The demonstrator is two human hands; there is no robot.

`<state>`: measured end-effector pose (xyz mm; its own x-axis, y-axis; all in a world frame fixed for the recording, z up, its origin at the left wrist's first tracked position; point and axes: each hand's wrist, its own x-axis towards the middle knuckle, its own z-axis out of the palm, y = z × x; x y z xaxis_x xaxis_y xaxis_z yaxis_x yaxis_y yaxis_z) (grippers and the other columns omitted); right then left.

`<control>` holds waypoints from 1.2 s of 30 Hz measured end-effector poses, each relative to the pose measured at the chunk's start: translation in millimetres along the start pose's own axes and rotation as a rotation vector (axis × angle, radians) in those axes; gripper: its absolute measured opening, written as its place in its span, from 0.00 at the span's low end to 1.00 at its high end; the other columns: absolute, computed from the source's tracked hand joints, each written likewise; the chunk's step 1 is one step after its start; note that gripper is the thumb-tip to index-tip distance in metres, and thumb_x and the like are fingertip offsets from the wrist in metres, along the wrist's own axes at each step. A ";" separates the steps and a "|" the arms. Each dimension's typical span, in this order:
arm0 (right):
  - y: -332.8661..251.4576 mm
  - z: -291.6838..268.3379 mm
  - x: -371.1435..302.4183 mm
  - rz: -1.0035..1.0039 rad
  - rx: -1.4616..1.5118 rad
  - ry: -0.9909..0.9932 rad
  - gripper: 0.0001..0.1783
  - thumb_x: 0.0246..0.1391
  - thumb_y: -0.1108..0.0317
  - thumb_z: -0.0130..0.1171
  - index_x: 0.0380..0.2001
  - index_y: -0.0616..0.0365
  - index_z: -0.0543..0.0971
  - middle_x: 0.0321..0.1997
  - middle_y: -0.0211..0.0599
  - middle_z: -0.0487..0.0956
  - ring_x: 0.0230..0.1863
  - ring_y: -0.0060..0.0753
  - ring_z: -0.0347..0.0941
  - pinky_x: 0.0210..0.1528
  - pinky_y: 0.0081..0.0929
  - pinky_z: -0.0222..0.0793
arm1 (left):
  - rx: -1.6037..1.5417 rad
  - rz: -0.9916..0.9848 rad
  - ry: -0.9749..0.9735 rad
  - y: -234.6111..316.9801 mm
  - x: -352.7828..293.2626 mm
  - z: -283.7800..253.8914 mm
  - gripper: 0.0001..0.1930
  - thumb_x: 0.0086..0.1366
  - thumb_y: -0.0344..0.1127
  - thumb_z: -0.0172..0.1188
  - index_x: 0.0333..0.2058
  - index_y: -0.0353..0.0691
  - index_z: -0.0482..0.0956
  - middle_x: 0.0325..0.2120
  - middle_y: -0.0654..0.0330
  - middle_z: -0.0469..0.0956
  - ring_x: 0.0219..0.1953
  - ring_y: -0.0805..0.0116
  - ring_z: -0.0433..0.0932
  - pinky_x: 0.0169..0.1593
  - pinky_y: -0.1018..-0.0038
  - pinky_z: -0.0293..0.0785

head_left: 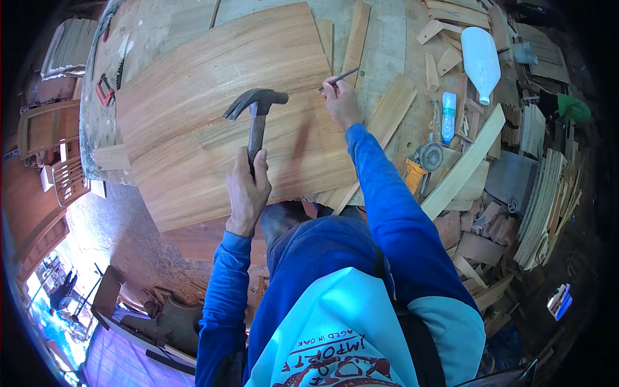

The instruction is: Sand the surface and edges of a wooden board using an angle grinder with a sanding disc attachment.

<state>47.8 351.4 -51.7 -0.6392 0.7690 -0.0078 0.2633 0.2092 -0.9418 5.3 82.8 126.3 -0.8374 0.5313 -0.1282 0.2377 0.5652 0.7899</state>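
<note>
The bench (385,48) spreads under and around the wide board (200,158), a broad sheet of brown wood with curving grain whose near edge lies close in front of the person. Well to the right of the board, a long pale plank (465,162) slants among loose wood pieces, while a shorter plank (391,115) lies just beside the board's right edge, partly covered by the right forearm. A big white bottle (480,61) is also well to the board's right. Above the middle of the board is the hammer (256,122), its head at the top and its claw pointing left; the fingers of the left hand (248,197) are closed around the lower handle, thumb along it. To the right of the board, beyond the right forearm, sits an orange grinder (420,166) with a round grey disc, and near that a clear water bottle (449,116) with a green label. At the board's right edge, the right hand (342,104) has its fingers pinched narrow on a thin dark rod (343,75); one end points over the board, but whether it touches the wood I cannot tell. Left of the board lies a small red clamp (103,91).
</note>
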 end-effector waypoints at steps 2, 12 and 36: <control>-4.1 2.4 -1.0 -0.042 -0.042 -0.021 0.06 0.62 0.71 0.58 0.37 0.62 0.80 0.26 0.33 0.80 0.27 0.23 0.78 0.31 0.24 0.74 | -0.042 -0.078 -0.011 -8.9 -8.6 2.0 0.12 0.73 0.38 0.55 0.32 0.35 0.69 0.18 0.48 0.71 0.20 0.48 0.74 0.25 0.58 0.66; -1.2 7.9 -1.3 -0.094 -0.072 0.031 0.05 0.61 0.71 0.59 0.36 0.62 0.80 0.27 0.35 0.80 0.27 0.23 0.79 0.31 0.24 0.74 | -0.027 -0.092 -0.014 -18.7 -19.9 9.1 0.12 0.72 0.38 0.55 0.33 0.35 0.70 0.17 0.45 0.73 0.19 0.43 0.73 0.24 0.56 0.65; -30.4 12.7 -18.0 -0.464 -0.347 -0.004 0.02 0.58 0.76 0.55 0.34 0.64 0.75 0.37 0.52 0.69 0.40 0.58 0.70 0.40 0.48 0.67 | 0.145 0.486 0.102 61.7 23.2 -1.4 0.14 0.67 0.34 0.60 0.46 0.34 0.69 0.27 0.47 0.76 0.24 0.43 0.77 0.27 0.55 0.71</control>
<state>42.2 323.6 -27.2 -0.7470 0.5471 0.3777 0.1759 0.7105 -0.6813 -0.2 129.1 172.9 -0.6557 0.6938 0.2980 0.6707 0.3539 0.6518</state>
